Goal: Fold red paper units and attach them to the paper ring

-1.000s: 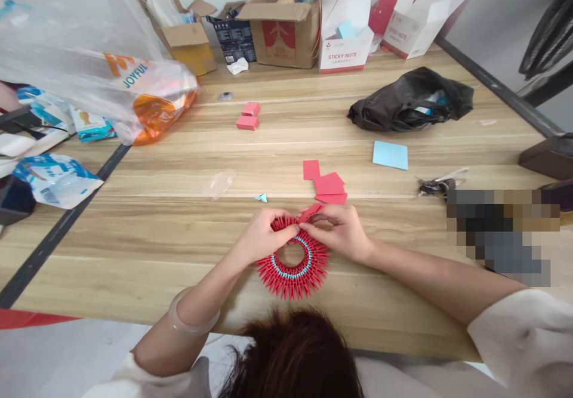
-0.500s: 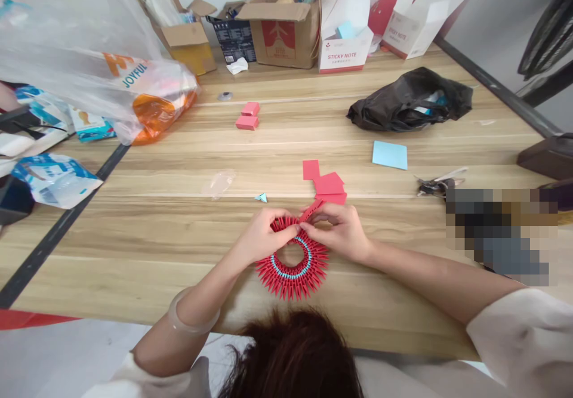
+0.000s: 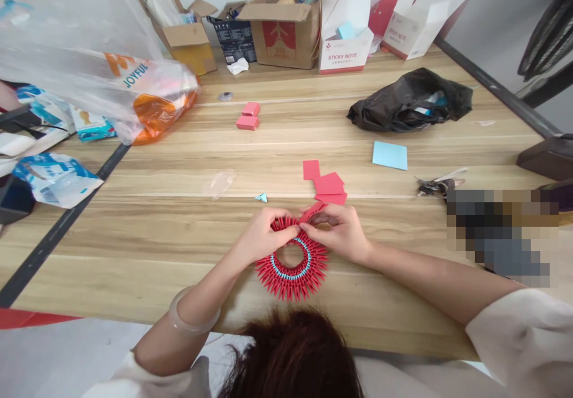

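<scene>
A ring of folded red paper pieces point(image 3: 293, 287), with a light-blue band around its inner part, lies on the table below my hands. My left hand point(image 3: 268, 234) grips the ring's upper left side, thumb over the inner edge and fingers behind. With my right hand point(image 3: 340, 231) I pinch a strip of stacked red folded paper pieces point(image 3: 312, 212) at the ring's upper right edge. Its lower end meets the ring by my fingertips; whether it is joined there is hidden. Just beyond lie red paper sheets point(image 3: 330, 183) and a small blue folded piece point(image 3: 262, 197).
Two red paper blocks point(image 3: 248, 123) and a blue sticky-note pad point(image 3: 390, 156) lie farther back. A black plastic bag point(image 3: 412, 102) sits at the right, a clear shopping bag point(image 3: 156, 99) at the left. Cardboard boxes point(image 3: 286, 40) line the wall. Keys point(image 3: 434, 187) lie to the right.
</scene>
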Tool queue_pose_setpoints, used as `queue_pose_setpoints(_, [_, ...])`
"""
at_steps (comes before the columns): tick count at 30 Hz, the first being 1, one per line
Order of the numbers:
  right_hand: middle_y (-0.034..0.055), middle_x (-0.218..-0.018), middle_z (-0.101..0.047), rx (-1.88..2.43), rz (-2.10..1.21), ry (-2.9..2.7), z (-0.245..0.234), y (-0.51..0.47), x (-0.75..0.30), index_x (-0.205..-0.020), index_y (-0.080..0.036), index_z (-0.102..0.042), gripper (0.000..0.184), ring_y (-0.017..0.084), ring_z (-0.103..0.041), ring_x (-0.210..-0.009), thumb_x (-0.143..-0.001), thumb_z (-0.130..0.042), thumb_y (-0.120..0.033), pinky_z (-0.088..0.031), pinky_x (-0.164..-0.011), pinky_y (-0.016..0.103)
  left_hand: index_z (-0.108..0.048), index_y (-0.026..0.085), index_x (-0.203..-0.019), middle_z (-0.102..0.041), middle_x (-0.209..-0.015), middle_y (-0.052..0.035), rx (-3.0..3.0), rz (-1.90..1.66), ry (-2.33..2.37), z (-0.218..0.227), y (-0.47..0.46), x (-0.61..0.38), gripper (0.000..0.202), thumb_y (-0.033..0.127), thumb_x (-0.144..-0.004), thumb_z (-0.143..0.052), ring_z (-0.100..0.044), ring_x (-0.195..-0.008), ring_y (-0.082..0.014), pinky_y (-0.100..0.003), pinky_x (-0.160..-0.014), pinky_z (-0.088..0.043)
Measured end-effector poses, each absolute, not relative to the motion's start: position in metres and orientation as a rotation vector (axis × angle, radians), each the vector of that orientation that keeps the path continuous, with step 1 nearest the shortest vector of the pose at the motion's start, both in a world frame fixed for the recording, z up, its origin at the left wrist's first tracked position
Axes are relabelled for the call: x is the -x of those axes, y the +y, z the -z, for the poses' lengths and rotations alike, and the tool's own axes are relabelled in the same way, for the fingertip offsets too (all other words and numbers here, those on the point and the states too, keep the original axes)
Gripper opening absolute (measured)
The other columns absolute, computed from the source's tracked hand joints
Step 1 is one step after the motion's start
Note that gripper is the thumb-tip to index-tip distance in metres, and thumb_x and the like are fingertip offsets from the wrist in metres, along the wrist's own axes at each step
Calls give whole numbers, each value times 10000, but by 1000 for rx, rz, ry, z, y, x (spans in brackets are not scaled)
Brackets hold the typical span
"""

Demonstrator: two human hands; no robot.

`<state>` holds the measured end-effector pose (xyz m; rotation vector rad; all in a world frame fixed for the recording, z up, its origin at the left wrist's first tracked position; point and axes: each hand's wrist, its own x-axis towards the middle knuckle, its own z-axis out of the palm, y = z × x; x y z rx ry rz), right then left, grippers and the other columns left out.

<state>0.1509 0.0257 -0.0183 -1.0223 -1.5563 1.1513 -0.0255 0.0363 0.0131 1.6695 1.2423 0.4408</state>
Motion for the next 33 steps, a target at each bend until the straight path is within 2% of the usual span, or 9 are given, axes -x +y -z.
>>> queue_pose_setpoints(5, [48, -754, -697, 1023, -1180, -1528, 18, 24, -150, -845, -148, -661, 155, 127, -661, -638, -722, -682, -241, -603, -633, 266, -687, 113, -852, -691, -817, -65, -1679, -447, 1237, -14, 37, 26, 219, 269, -766, -559, -595, -744, -156, -226, -613, -434])
queue_pose_setpoints(14, [43, -777, -693, 1013, -1462, -1177, 18, 38, -149, -787, -153, -608, 252, 124, -659, -664, -620, -769, -251, -568, -604, 240, -642, 119, -727, -656, -709, -41, -1688, -390, 1207, -16, 35, 23, 216, 305, -791, -552, -554, -653, -127, -224, -603, -421])
queue_pose_setpoints(17, [28, -740, -683, 1008, -1512, -1120, 19, 40, -151, -804, -160, -601, 258, 118, -646, -592, -635, -764, -265, -556, -534, 240, -632, 123, -719, -646, -688, -32, -1680, -376, 1211, -16, 36, 24, 224, 317, -799, -554, -551, -635, -125, -232, -607, -423])
queue_pose_setpoints(19, [19, -711, -676, 1010, -1528, -1095, 19, 42, -153, -831, -162, -596, 267, 118, -634, -537, -650, -755, -278, -542, -479, 242, -638, 129, -748, -651, -705, -30, -1675, -395, 1210, -16, 37, 25, 231, 338, -806, -558, -565, -657, -133, -245, -641, -435])
queue_pose_setpoints(23, [20, -701, -677, 1012, -1512, -1086, 21, 45, -155, -846, -161, -596, 274, 124, -636, -539, -656, -753, -281, -536, -468, 244, -668, 158, -909, -689, -892, -43, -1703, -552, 1202, -13, 40, 28, 264, 385, -814, -572, -601, -824, -158, -276, -786, -448])
queue_pose_setpoints(25, [20, -709, -678, 1007, -1510, -1093, 22, 45, -156, -848, -160, -601, 263, 117, -634, -547, -662, -749, -273, -534, -479, 237, -676, 155, -897, -686, -867, -38, -1695, -565, 1214, -11, 40, 28, 280, 398, -825, -556, -592, -773, -146, -262, -733, -454])
queue_pose_setpoints(29, [17, -723, -674, 981, -1518, -1119, 24, 43, -156, -863, -153, -616, 242, 100, -632, -572, -674, -740, -239, -533, -515, 218, -669, 130, -814, -616, -690, -3, -1586, -538, 1234, -12, 40, 24, 263, 369, -811, -558, -487, -555, -87, -198, -516, -400])
queue_pose_setpoints(33, [15, -712, -665, 974, -1518, -1140, 24, 43, -155, -875, -155, -616, 237, 112, -641, -566, -686, -729, -241, -528, -492, 226, -649, 116, -708, -549, -601, 15, -1429, -551, 1234, -17, 39, 21, 211, 310, -761, -590, -433, -498, -66, -175, -455, -383])
